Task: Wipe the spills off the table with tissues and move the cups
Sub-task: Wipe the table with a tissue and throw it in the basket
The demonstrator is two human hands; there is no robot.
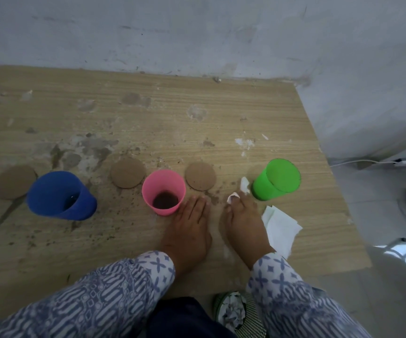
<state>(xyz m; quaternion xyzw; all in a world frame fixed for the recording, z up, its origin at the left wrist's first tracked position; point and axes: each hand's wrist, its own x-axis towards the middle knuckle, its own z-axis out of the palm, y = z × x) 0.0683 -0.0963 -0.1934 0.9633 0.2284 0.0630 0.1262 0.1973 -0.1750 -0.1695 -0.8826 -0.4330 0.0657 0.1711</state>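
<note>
Three plastic cups stand in a row on the wooden table (pixel 148 106): a blue cup (pixel 58 195) at the left, a pink cup (pixel 164 191) with dark liquid in the middle, a green cup (pixel 276 178) at the right. My left hand (pixel 189 228) lies flat on the table, fingers straight, just right of the pink cup. My right hand (pixel 243 228) presses a white tissue (pixel 243 185) against the tabletop just left of the green cup; bits of the tissue show past my fingertips. Dark stains and crumbs (pixel 92 147) spread over the table's left half.
Three round brown coasters (pixel 14 181) (pixel 128 172) (pixel 200 176) lie behind the cups. A folded white tissue (pixel 280 228) rests near the table's right edge. Below the front edge sits a green basket holding crumpled tissue (pixel 233 313). Cables lie on the floor at the right.
</note>
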